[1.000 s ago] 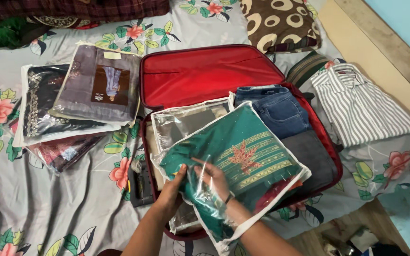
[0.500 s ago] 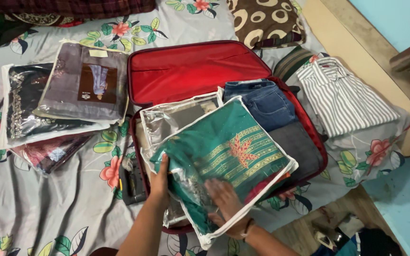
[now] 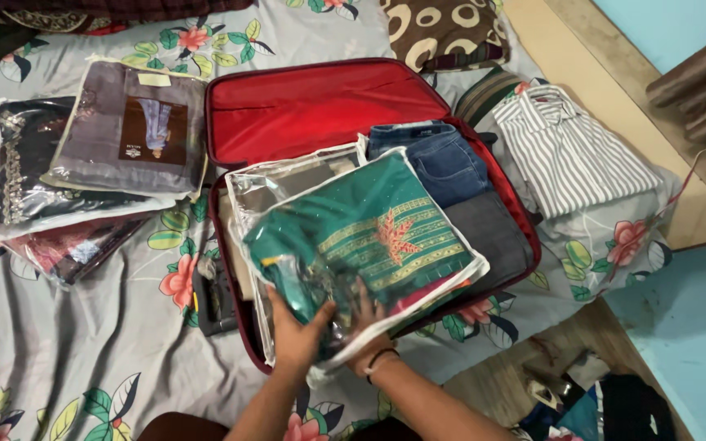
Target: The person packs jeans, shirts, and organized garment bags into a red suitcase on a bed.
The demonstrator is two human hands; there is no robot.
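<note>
Here both hands, left (image 3: 297, 333) and right (image 3: 367, 336), reach forward side by side, fingers curled, gripping the near corner of the green bag (image 3: 361, 237) lying atop the open suitcase (image 3: 320, 102).

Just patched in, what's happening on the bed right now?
A person presses both hands, left hand and right hand, on the near edge of a clear plastic pouch holding a green embroidered garment. It lies in an open red suitcase beside folded blue jeans. More packaged clothes and a folded striped shirt lie on the floral bedsheet.
</note>
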